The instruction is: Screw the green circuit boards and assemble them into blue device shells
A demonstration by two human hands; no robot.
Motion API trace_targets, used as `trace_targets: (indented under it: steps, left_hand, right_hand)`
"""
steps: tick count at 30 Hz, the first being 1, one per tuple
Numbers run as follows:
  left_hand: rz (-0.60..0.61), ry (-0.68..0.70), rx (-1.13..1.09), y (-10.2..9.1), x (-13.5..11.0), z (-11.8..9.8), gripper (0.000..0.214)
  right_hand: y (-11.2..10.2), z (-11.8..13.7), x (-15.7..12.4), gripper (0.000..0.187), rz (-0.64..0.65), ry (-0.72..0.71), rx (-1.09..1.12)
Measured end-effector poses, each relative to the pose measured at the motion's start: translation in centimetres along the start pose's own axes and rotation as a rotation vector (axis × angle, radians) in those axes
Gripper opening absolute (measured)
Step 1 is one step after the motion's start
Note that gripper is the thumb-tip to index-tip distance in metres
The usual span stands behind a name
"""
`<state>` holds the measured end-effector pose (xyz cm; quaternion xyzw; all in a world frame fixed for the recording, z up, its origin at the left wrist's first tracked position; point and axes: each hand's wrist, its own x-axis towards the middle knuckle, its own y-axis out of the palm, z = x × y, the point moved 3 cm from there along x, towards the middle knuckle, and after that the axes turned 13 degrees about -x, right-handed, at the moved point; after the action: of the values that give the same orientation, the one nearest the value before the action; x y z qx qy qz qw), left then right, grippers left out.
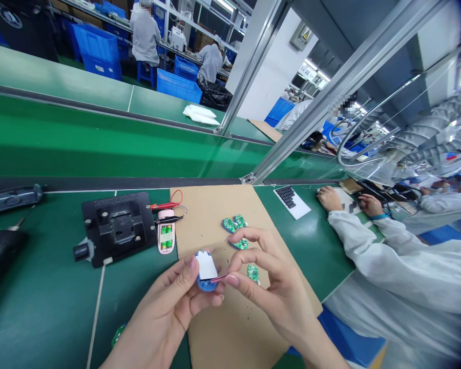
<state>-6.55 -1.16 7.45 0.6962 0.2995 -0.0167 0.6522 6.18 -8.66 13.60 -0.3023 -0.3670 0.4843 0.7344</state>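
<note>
My left hand (172, 302) is closed around a small blue casing (207, 286) with a white rectangular piece on its upper face. Between the thumb and finger of my right hand (280, 287) is a thin pinkish-red strip (217, 279); whether it is a wire or a tool is too small to tell. Its tip meets the lower edge of the white piece. Beyond my right fingers lie several small green circuit boards (252, 273) on a cardboard sheet (215, 207). Another green board (118, 335) is partly hidden by my left forearm.
To the left sits a black fixture (119, 225), its red and black clips on a pink device (166, 238) holding batteries. A dark tool (3, 251) lies far left. Right, a white tray of black parts (292, 201) and a co-worker's sleeves (353, 241). A metal post (292, 138) rises ahead.
</note>
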Motion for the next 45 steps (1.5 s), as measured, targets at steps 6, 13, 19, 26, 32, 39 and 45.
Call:
trace_targets:
  steps: [6,13,19,26,32,39,45]
  left_hand:
    - [0.023,-0.007,0.016,-0.1,-0.2,0.0,0.022]
    - [0.036,-0.015,0.018,-0.2,0.0,0.1,0.019]
    - [0.042,0.002,0.022,-0.6,0.2,0.3,0.022]
    - [0.021,0.003,0.033,-0.8,0.1,0.3,0.023]
    - [0.015,0.032,0.085,0.1,-0.3,0.2,0.019]
    - [0.033,0.046,0.071,-0.4,-0.3,0.2,0.020]
    - [-0.015,0.057,0.080,-0.5,-0.3,0.3,0.024]
  right_hand:
    - [-0.1,-0.3,0.0,0.011,-0.041,0.018,0.048]
    - [0.5,0.2,-0.6,0.009,-0.036,0.020,0.314]
    - [0.4,0.7,-0.8,0.019,-0.063,-0.095,0.177]
    - [0.2,0.8,-0.9,0.021,-0.042,-0.144,0.105]
    - [0.3,1.4,-1.0,0.027,-0.092,-0.290,-0.242]
    - [0.5,1.8,-1.8,0.018,-0.144,-0.300,-0.386]
    - [0.9,1.7,-2.2,0.021,-0.228,-0.333,-0.509]
